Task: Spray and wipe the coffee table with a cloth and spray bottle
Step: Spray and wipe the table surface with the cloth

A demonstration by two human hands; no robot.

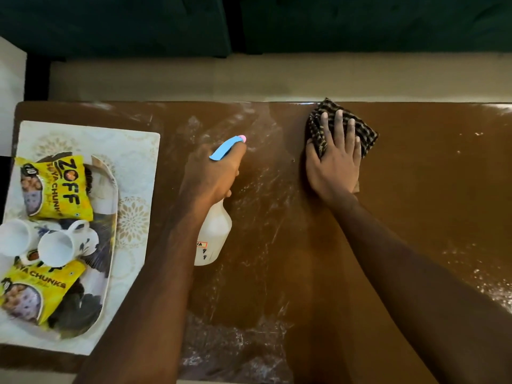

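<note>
Two hands are at work over the brown coffee table [415, 217]. Right hand [333, 162] lies flat, fingers spread apart, pressing a dark checked cloth [343, 126] onto the table top near its far edge; the cloth is folded and shows beyond the fingertips and at both sides of the hand. Left hand [210, 173] is wrapped tight around the neck of a white spray bottle [214, 234], held tilted near the middle of the table, blue trigger and pink nozzle tip pointing toward the far edge, bottle body toward the near edge. Whether the bottle base touches the table cannot be told. White streaks and smears mark the surface between the two hands, along the far edge and at the near edge.

At the left end of the table a pale patterned mat [138, 167] carries a tray [108, 217]. On the tray: two yellow snack packets [58, 189] and two white cups [66, 248] lying on their sides, touching. Beyond the far edge, a strip of light floor [277, 76], then a dark green sofa [360, 23].
</note>
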